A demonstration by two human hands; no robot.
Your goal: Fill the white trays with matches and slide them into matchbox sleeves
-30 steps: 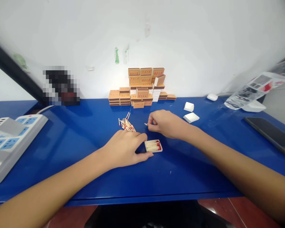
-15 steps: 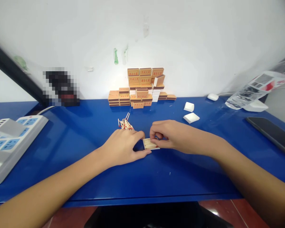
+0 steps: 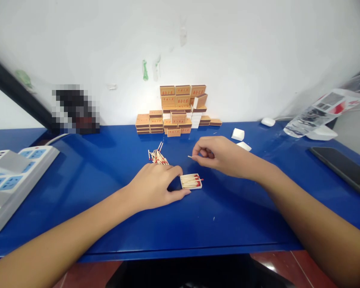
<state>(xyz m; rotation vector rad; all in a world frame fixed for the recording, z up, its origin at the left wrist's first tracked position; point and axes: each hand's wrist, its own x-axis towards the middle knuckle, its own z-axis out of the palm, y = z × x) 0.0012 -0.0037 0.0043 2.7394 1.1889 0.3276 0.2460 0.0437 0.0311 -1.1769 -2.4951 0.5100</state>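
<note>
A small white matchbox tray (image 3: 191, 181) filled with red-tipped matches lies on the blue table (image 3: 108, 208). My left hand (image 3: 156, 186) rests beside it, thumb and forefinger closed on the tray's left end. My right hand (image 3: 220, 155) hovers just behind the tray, its fingers pinched on a single match (image 3: 190, 157) whose pale end sticks out to the left. A loose pile of matches (image 3: 158, 157) lies just beyond my left hand.
Stacked tan matchboxes (image 3: 177, 110) stand against the white wall. Two white tray pieces (image 3: 238, 134) lie right of my right hand. A power strip (image 3: 9, 176) sits at the left, a dark phone (image 3: 342, 170) and a plastic bag (image 3: 321, 114) at the right.
My right hand went down to the tray half a second ago, then lifted back and away from it, now pinching a match. My left hand stayed on the tray.
</note>
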